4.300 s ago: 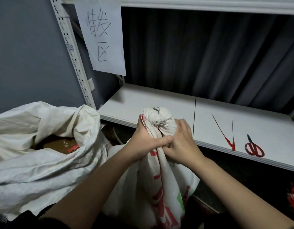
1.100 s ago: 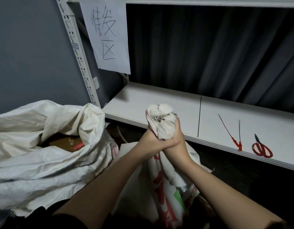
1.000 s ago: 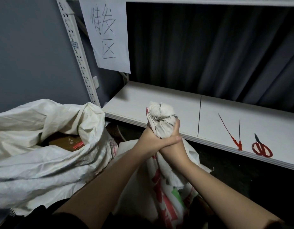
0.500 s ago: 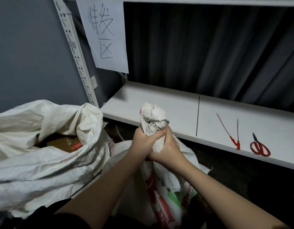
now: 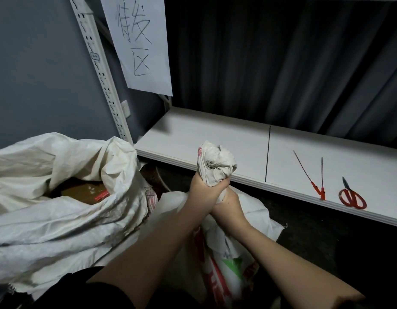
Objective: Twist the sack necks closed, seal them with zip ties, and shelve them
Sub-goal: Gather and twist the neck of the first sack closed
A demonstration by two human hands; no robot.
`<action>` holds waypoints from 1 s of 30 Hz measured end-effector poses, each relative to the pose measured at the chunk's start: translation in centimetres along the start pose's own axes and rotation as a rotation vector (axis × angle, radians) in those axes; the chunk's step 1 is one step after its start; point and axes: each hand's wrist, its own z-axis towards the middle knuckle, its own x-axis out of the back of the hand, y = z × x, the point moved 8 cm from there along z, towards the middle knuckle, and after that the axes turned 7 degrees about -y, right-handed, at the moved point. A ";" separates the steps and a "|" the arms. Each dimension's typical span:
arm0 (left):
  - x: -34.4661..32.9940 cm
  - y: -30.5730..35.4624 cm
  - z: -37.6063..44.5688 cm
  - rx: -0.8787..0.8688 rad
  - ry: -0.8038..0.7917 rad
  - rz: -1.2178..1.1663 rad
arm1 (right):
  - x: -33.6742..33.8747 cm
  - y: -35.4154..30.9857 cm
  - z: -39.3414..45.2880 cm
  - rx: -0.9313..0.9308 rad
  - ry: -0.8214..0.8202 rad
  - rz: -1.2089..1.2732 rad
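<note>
A white woven sack (image 5: 224, 262) with red and green print stands in front of me, below the shelf edge. Its neck (image 5: 215, 163) is bunched and twisted into a tight knob. My left hand (image 5: 204, 192) grips the neck just under the knob. My right hand (image 5: 228, 208) grips it directly below and behind the left, partly hidden by it. Red zip ties (image 5: 313, 184) lie on the white shelf (image 5: 215, 130) to the right, apart from both hands.
Red-handled scissors (image 5: 351, 196) lie near the shelf's front edge, right of the ties. A large open white sack (image 5: 59, 197) with brown cardboard inside sits at the left. A perforated shelf upright (image 5: 101, 74) and a handwritten paper sign (image 5: 139, 43) stand behind; dark curtain backs the shelf.
Both hands have stayed clamped on the sack neck while it turned; the twisted knob has tightened and shifted slightly left and lower. The right hand has slid under the left.
</note>
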 end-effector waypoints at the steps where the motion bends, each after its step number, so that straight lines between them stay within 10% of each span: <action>1: -0.1 -0.1 0.0 0.007 0.021 -0.006 | 0.3 0.2 -0.1 -0.011 0.024 0.008; 12: -4.3 1.6 0.6 0.017 -0.247 -0.154 | 7.4 -0.3 -0.3 0.095 0.056 -0.119; 20: -2.5 1.1 0.9 -0.064 -0.137 0.473 | 5.4 1.6 0.3 0.182 0.053 0.152; 30: -1.6 -8.1 0.6 0.089 -0.256 0.599 | -3.3 13.0 0.2 -0.213 -0.098 -0.540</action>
